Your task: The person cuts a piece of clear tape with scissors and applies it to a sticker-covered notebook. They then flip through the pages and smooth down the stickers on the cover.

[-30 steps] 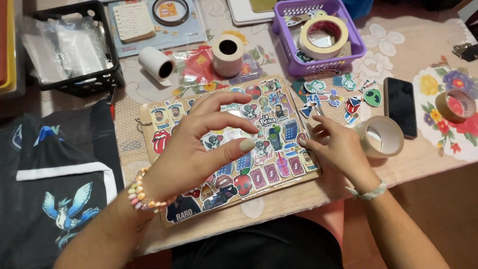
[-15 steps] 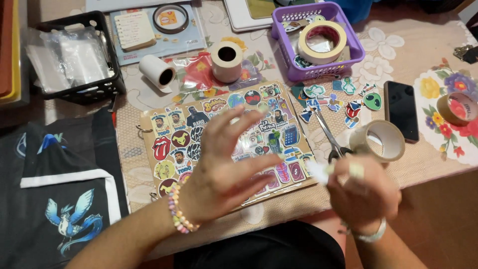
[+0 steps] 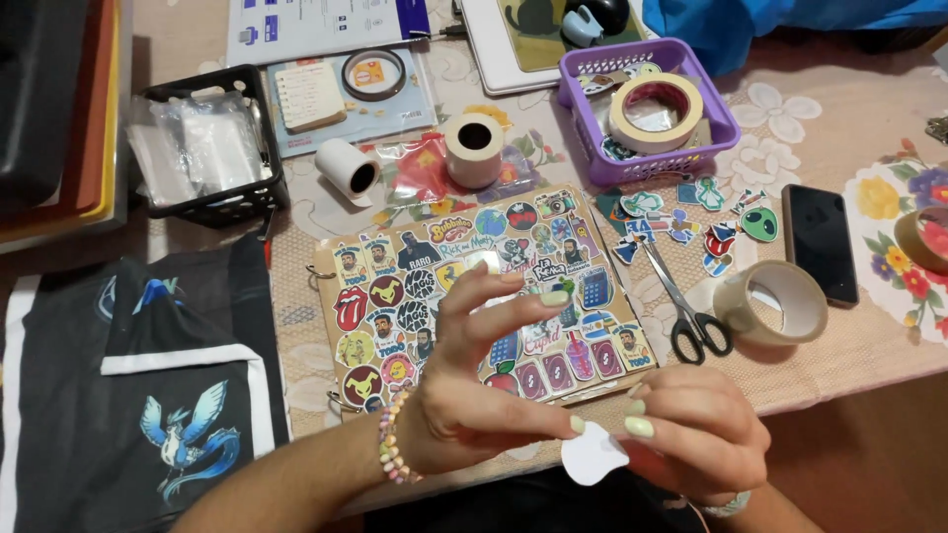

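While both our hands meet at the table edge, we pinch a white sticker backing (image 3: pixel 592 456).
Left hand (image 3: pixel 474 395) and right hand (image 3: pixel 691 434) both grip it, below the sticker-covered board (image 3: pixel 474 296).

The left hand (image 3: pixel 474 395) covers the middle of the sticker board (image 3: pixel 474 296). At three o'clock, a tape roll (image 3: pixel 923 237) is cut by the edge. The right hand (image 3: pixel 691 429) hides part of the white cutout (image 3: pixel 592 456); its printed side cannot be seen.
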